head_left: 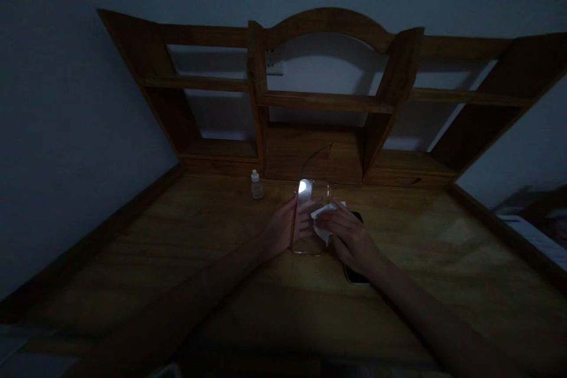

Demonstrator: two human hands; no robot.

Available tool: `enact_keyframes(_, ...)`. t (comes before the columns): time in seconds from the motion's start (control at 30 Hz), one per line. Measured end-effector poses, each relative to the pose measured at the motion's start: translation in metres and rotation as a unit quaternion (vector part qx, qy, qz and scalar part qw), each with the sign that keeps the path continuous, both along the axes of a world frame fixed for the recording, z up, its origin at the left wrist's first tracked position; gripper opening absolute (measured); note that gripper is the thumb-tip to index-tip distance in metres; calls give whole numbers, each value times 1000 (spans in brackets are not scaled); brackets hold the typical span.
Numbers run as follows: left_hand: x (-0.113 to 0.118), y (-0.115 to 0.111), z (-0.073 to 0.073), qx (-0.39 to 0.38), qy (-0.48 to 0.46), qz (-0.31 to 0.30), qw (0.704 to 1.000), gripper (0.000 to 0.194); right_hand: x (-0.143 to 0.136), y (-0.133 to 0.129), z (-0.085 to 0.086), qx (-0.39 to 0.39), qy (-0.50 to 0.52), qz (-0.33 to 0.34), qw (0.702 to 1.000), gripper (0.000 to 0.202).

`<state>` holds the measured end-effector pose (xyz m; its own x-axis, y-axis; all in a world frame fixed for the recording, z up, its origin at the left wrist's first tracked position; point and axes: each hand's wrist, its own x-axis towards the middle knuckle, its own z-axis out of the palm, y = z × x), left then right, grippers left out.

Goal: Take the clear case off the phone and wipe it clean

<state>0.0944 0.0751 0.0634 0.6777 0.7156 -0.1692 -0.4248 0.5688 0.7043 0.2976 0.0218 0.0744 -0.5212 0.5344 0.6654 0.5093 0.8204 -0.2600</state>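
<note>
My left hand (280, 229) grips the left edge of a clear phone case (306, 243), which stands up above the desk, with fingers showing through it. A bright light reflection sits near its upper left corner. Between the fingers of my right hand (352, 238) is a white tissue (323, 212), pressed against the case's right side. Under and behind that hand lies a dark phone (355, 276), partly covered by the hand and wrist.
A small dropper bottle (257, 185) stands left of the case. At the back rises a wooden shelf unit (319, 102) with a wall socket (274, 65) behind it. Raised wooden edges border the desk (199, 218). The room is dim.
</note>
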Motion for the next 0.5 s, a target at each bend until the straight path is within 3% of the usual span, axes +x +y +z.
enact_keyframes(0.23,-1,2,-3,32,-3,-12,999,62,2,2,-5,-7,18,-20,1000,50)
enact_keyframes(0.5,2,-4,5,22,-17,-5,1000,59,5,3,-10,-15,8,1,1000,61)
